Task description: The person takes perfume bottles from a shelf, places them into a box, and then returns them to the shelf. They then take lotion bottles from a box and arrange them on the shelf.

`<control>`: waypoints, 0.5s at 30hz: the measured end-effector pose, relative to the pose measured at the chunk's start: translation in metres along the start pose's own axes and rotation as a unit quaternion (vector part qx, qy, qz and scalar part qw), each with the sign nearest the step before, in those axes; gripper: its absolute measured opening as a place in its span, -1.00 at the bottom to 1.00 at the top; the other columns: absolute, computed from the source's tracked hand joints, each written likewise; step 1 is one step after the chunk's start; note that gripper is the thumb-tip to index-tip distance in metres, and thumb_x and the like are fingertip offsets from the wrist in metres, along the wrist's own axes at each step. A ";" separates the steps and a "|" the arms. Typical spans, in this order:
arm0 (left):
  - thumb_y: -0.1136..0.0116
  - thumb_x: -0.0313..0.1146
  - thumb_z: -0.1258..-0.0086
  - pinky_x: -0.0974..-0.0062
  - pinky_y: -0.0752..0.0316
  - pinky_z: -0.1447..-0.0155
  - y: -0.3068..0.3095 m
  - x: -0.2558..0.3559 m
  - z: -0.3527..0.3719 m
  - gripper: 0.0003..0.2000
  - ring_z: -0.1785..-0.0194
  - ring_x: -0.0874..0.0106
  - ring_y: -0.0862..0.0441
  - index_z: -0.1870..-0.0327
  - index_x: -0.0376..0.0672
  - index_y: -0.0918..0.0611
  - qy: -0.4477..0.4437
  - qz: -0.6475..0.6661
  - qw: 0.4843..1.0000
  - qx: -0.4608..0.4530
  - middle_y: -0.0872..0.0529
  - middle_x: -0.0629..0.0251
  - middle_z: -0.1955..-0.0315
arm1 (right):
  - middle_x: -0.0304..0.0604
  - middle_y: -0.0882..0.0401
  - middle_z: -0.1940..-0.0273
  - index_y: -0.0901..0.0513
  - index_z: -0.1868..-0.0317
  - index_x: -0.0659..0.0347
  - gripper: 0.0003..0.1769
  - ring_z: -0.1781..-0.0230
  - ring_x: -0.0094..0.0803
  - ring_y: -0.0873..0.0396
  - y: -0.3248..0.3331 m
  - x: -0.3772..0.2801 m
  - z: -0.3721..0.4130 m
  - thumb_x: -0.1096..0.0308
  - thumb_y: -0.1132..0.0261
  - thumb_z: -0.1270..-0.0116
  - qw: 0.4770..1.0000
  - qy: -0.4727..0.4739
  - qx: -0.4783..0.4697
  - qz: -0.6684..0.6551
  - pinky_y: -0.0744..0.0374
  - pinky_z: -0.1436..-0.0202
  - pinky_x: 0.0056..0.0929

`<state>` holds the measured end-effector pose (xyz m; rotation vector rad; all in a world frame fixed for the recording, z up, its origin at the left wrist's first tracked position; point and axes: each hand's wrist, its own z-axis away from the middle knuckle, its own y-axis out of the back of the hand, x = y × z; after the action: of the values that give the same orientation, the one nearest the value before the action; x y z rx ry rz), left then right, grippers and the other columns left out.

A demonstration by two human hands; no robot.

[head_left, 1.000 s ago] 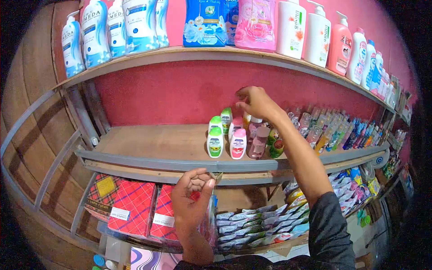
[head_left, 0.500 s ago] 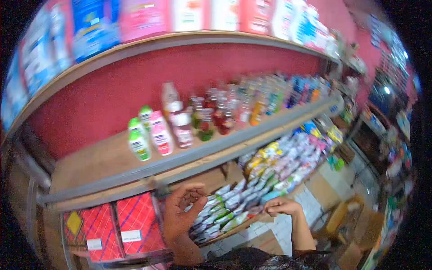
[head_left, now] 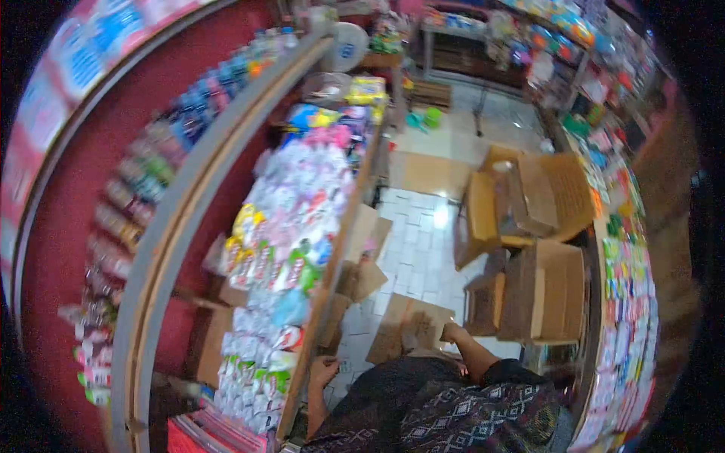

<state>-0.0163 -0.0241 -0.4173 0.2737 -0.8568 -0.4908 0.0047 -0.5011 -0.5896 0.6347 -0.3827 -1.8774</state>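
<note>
My left hand (head_left: 325,371) is low in the view, beside the wooden edge of the lower shelf (head_left: 321,309). Its fingers look bent but are blurred, and no object shows in it. To the right, my right hand (head_left: 453,332) hangs over the floor near a flat piece of cardboard (head_left: 400,321). Its fingers are curled together, with nothing visible in them. Rows of small packets (head_left: 283,264) fill the lower shelf left of my hands. Red patterned boxes (head_left: 208,434) lie at that shelf's near end.
Open cardboard boxes (head_left: 555,291) stand on the tiled floor (head_left: 411,234) at the right. Bottles (head_left: 143,189) line the upper left shelf, behind a grey shelf rail (head_left: 170,189). Another shelf of packets (head_left: 627,325) runs along the far right. Green items (head_left: 432,117) lie farther down the aisle.
The view has swung right and down, from the bottle shelf to the aisle floor. My hands now appear lower, close to my body, and the left one is farther from the red boxes.
</note>
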 end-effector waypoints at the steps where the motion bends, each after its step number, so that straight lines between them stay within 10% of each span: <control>1: -0.38 -0.15 -0.26 0.42 -0.55 0.32 -0.021 -0.025 -0.021 -0.64 0.47 0.41 -0.64 0.12 -0.30 -0.71 0.024 -0.012 1.000 -0.003 -0.72 0.18 0.45 | 0.08 -0.74 0.31 -0.76 0.32 0.29 -0.64 0.34 -0.11 -0.73 0.001 0.019 0.001 0.10 -0.36 -0.15 1.000 0.001 0.013 -0.021 -0.66 0.21 -0.14; 3: -0.38 -0.14 -0.25 0.38 -0.54 0.38 -0.051 -0.062 -0.049 -0.63 0.54 0.37 -0.62 0.13 -0.30 -0.71 0.070 -0.039 0.997 -0.006 -0.70 0.17 0.51 | 0.19 -0.71 0.35 -0.75 0.32 0.33 -0.64 0.33 -0.06 -0.74 -0.011 0.058 -0.008 0.14 -0.38 -0.10 0.990 0.062 0.129 0.003 -0.65 0.23 -0.12; 5: -0.38 -0.14 -0.25 0.37 -0.55 0.38 -0.067 -0.075 -0.059 -0.63 0.54 0.37 -0.62 0.14 -0.30 -0.71 0.104 -0.066 0.992 -0.017 -0.70 0.16 0.51 | 0.26 -0.69 0.16 -0.74 0.25 0.42 -0.57 0.08 0.07 -0.70 0.027 0.069 0.002 0.13 -0.32 -0.13 0.997 -0.020 -0.030 0.071 -0.63 0.02 -0.09; 8: -0.38 -0.15 -0.24 0.37 -0.56 0.37 -0.077 -0.065 -0.064 -0.65 0.52 0.36 -0.62 0.15 -0.29 -0.71 0.141 -0.097 0.984 -0.041 -0.70 0.15 0.50 | 0.27 -0.67 0.06 -0.73 0.17 0.41 -0.54 0.00 0.10 -0.66 0.040 0.087 0.040 0.13 -0.31 -0.13 0.984 -0.068 0.136 -0.095 -0.61 -0.07 -0.09; 15: -0.38 -0.17 -0.23 0.35 -0.57 0.36 -0.094 0.016 -0.127 -0.67 0.50 0.36 -0.63 0.19 -0.29 -0.70 0.136 -0.164 0.973 -0.093 -0.70 0.11 0.48 | 0.19 -0.67 0.04 -0.75 0.12 0.27 -0.49 0.02 0.08 -0.66 0.038 0.141 -0.009 -0.02 -0.22 -0.23 0.976 -0.079 0.127 -0.156 -0.61 -0.08 -0.11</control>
<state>0.0624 -0.1080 -0.5266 0.3032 -0.4935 -0.8177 -0.0023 -0.6456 -0.6117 0.7515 -0.6670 -2.2080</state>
